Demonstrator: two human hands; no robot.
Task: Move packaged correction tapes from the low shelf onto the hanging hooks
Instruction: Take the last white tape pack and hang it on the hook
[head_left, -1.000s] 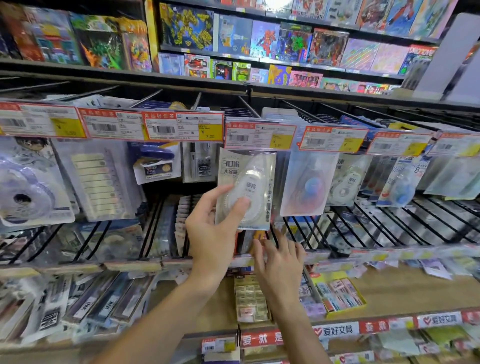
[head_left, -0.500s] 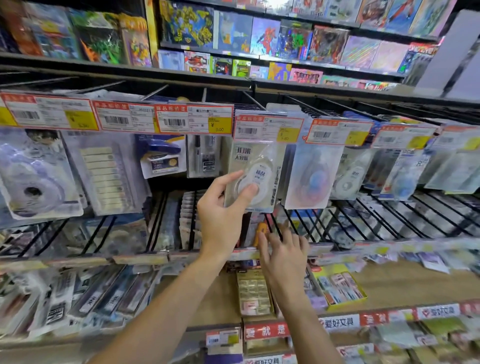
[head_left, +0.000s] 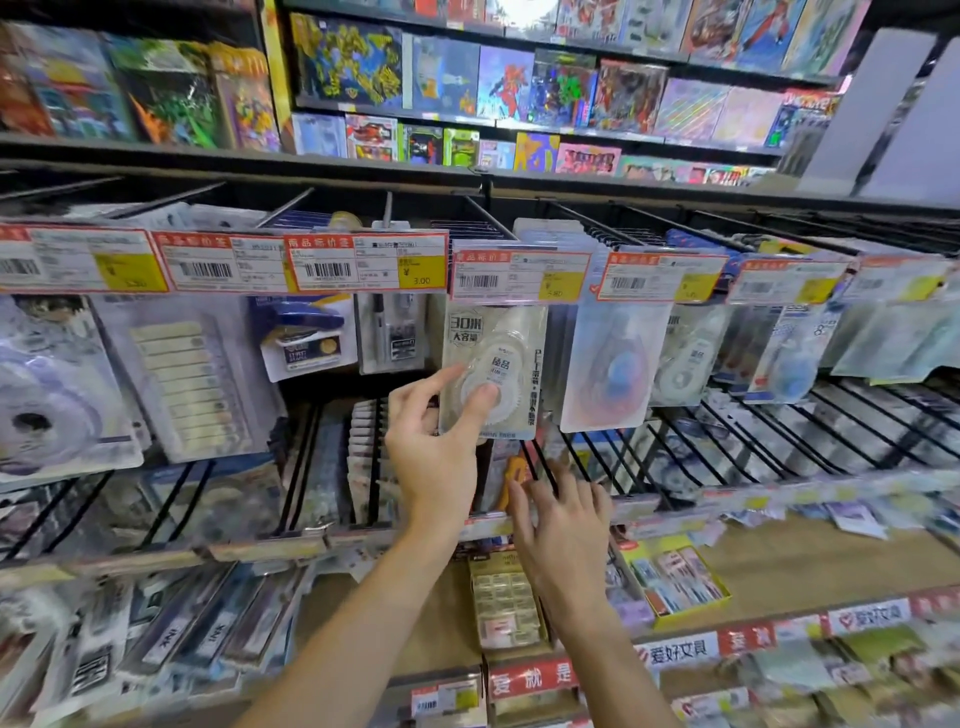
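Stationery shelves filled the shop wall, black wire hooks (head_left: 675, 457) jutting forward. At centre, the left hand (head_left: 434, 447) pinched a clear-packaged white correction tape (head_left: 493, 371) hanging beneath an orange-and-yellow price tag (head_left: 519, 275). At five o'clock, the right hand (head_left: 563, 530) reached with spread fingers, empty, among crowding packets.

Retail shop, stationery aisle: price tags (head_left: 366, 262) with barcodes clipped along the hooks (head_left: 488, 215), blister packs (head_left: 615, 364) hanging in rows, branded shelf strips (head_left: 675, 649) in Chinese, boxed toys (head_left: 348, 62) stacked on the top shelf
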